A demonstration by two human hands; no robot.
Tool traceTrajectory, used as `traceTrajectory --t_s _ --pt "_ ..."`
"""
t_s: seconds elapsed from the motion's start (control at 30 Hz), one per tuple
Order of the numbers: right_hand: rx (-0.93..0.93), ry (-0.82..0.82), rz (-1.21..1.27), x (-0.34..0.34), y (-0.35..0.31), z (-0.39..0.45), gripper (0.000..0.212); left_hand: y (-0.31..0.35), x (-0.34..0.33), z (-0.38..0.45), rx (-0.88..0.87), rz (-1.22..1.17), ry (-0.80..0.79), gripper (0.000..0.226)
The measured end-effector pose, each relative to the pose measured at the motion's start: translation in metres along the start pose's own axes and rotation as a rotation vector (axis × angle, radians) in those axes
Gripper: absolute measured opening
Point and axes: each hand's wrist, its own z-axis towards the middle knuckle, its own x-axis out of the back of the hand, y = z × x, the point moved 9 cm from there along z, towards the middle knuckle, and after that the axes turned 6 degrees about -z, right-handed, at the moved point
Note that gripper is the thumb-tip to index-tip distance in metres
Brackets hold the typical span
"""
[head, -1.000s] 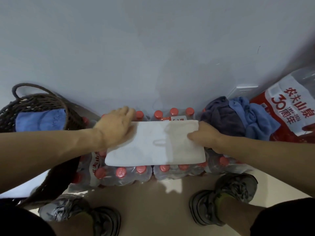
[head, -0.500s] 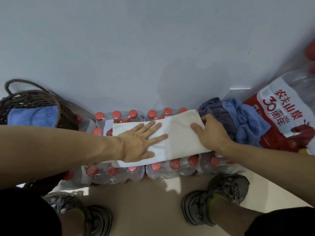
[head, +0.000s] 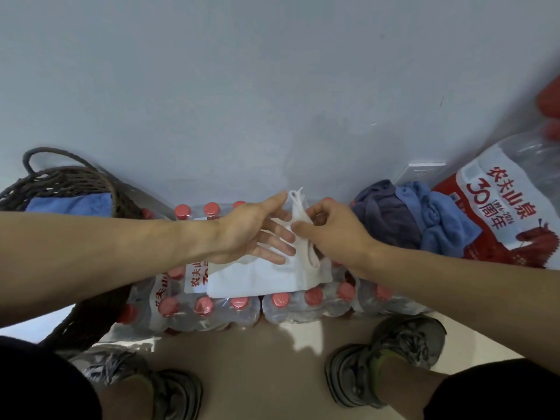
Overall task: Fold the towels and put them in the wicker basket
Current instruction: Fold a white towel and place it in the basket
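White towel [head: 257, 277] lies on the water-bottle packs [head: 291, 304], its right end lifted.
Right hand [head: 333, 231] pinches that raised end; left hand [head: 251, 231] rests open, fingers spread, on it. Wicker basket [head: 75, 183] left of the packs.

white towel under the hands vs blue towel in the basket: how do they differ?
The white towel lies on the shrink-wrapped water bottles, mid-fold, its right end lifted by the right hand; the left hand is open over it. The blue towel sits in the wicker basket, untouched. They differ in colour. Both are plain cloth.
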Motion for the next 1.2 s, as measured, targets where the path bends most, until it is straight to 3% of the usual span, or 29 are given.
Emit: traceTrajectory --t_s 0.1,0.2,0.3,0.4,0.47,0.57,0.73,0.83,0.93,1.03,1.13,1.2 --pt "0.034 -0.165 -0.041 -0.033 -0.013 -0.007 0.034 -0.004 0.008 -0.007 -0.003 -0.067 -0.040 0.052" --pt "0.039 -0.357 -0.038 -0.059 -0.021 -0.010 0.042 -0.010 0.030 -0.012 -0.041 -0.009 0.073 0.035" --pt "-0.024 -0.258 0.060 -0.057 -0.017 0.000 0.038 -0.021 0.057 -0.014 -0.033 -0.046 0.190 0.040" --pt "0.138 -0.138 -0.342 -0.047 -0.017 0.009 0.041 -0.035 0.078 -0.015 0.034 0.017 0.260 0.035" --pt "0.301 -0.182 -0.582 -0.055 -0.022 0.008 0.048 -0.042 0.088 -0.014 0.065 0.084 0.288 0.033" --pt "0.416 -0.259 -0.716 -0.071 -0.022 0.006 0.063 -0.042 0.096 -0.011 0.064 0.221 0.315 0.035" --pt "0.564 -0.252 -0.834 -0.090 -0.026 0.001 0.070 -0.033 0.102 -0.011 0.132 0.545 0.366 0.042" --pt "0.671 -0.266 -0.903 -0.100 -0.028 -0.004 0.070 -0.028 0.105 -0.013 0.170 0.621 0.358 0.039" --pt "0.665 -0.316 -0.897 -0.106 -0.022 -0.005 0.071 -0.024 0.113 -0.020 0.193 0.689 0.379 0.030" --pt "0.658 -0.360 -0.909 -0.112 -0.016 -0.007 0.072 -0.017 0.125 -0.030 0.188 0.907 0.461 0.036" --pt "0.678 -0.365 -0.954 -0.117 -0.014 -0.008 0.071 -0.044 0.125 -0.033 0.328 0.780 0.419 0.047" --pt "0.678 -0.375 -0.963 -0.119 -0.015 -0.007 0.071 -0.052 0.122 -0.034 0.329 0.739 0.442 0.045"
